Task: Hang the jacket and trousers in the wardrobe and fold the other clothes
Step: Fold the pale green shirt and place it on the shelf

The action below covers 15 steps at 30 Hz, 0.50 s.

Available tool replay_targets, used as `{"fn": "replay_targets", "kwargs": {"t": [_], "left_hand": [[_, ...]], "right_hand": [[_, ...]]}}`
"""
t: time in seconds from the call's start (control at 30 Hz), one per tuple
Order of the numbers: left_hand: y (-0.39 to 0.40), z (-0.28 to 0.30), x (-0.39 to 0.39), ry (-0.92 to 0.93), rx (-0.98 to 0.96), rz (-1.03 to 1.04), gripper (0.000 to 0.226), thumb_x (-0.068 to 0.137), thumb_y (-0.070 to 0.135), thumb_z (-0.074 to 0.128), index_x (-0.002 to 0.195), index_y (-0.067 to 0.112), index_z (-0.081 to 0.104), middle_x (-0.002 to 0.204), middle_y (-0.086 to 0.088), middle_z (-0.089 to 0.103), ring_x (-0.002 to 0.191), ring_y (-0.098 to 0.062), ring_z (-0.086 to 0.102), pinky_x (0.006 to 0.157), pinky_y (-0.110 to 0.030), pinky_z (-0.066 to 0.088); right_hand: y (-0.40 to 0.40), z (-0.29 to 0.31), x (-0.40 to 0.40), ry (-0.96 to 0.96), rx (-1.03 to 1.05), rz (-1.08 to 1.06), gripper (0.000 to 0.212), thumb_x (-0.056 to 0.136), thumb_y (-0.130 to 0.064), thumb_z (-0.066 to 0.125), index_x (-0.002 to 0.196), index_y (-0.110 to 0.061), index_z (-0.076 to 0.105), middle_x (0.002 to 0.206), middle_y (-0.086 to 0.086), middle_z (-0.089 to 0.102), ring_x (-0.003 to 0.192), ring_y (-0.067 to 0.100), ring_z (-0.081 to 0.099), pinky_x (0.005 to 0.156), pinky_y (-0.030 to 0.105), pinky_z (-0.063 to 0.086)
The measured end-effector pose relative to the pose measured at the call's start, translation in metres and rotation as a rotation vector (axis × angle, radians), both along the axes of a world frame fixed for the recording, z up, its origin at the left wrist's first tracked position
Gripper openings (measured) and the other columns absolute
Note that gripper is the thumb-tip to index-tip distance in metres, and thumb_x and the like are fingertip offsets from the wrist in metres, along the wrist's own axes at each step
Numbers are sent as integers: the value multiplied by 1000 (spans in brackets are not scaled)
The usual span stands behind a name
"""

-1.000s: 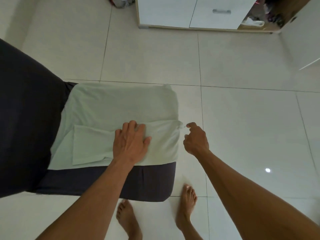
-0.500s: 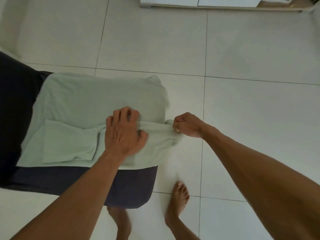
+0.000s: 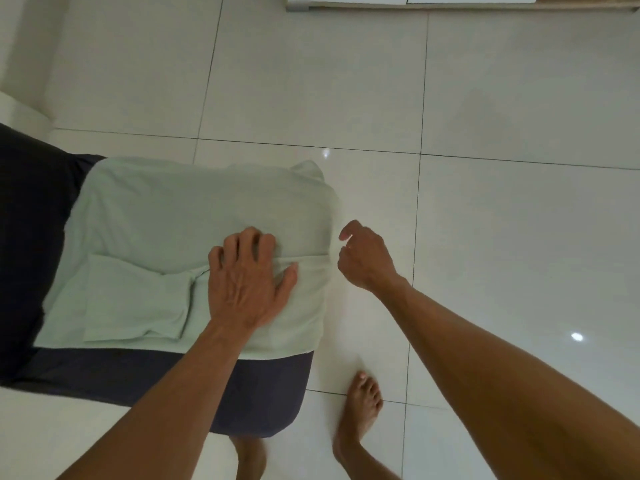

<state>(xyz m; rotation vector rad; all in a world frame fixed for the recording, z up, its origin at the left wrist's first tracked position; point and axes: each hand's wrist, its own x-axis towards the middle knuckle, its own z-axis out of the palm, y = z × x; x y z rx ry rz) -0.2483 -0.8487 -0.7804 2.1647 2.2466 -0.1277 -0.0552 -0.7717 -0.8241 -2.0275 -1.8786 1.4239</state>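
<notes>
Two hands work at the right end of a pale green soft cotton garment [image 3: 194, 216] spread flat on a dark navy fabric-covered mattress [image 3: 114, 379], its long axis running left to right across the view. The left hand [image 3: 247, 282] lies palm-down on the cloth with fingers spread and slightly arched, pressing the fabric rather than pinching it, just where a folded-in sleeve flap [image 3: 138, 299] meets the body of the garment. The right hand [image 3: 367, 258] hovers just off the garment's right edge, over the glossy white tiled floor [image 3: 485, 220], fingers loosely curled and holding nothing; it sits close to the cloth but looks apart from it. The hanging right edge of the garment therefore lies directly to the left of that free hand, so the right hand is the nearer one for taking hold of that edge, while the left already serves as the anchor. Likely the next fold would carry the right side leftwards across the long axis. A bare foot [image 3: 362, 407] stands below.
</notes>
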Motion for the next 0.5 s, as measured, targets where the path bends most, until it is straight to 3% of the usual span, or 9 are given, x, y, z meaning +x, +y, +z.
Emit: {"fn": "replay_targets", "kwargs": {"t": [0.1,0.2,0.33,0.5], "left_hand": [[0,-1,0,27,12,-10,47,94,58,46,110,15,53,117,-11,51,98,-33,47,82,-47,37],[0,-1,1,29,2,-5,47,96,58,43,110,15,54,117,-11,52,96,-32,48,80,-46,38],[10,8,-6,3,-29,-5,44,96,56,42,111,16,53,115,-9,52,95,-31,49,78,-45,40],[38,19,-29,-70,-71,-46,38,95,49,40,113,19,53,115,-6,52,99,-29,51,80,-43,42]], "right_hand": [[-9,3,-14,131,-138,-124,16,90,-17,50,106,-22,51,103,12,67,90,28,61,71,32,46],[-13,5,-19,161,-241,-209,21,93,-18,47,113,-22,49,102,13,67,84,26,62,67,30,46],[-3,24,-32,34,-123,-169,38,91,-13,48,128,-19,47,115,8,63,103,28,62,83,39,52],[20,52,-54,-3,81,-120,39,93,-14,49,131,-21,47,127,3,51,110,25,56,83,37,47]]}}
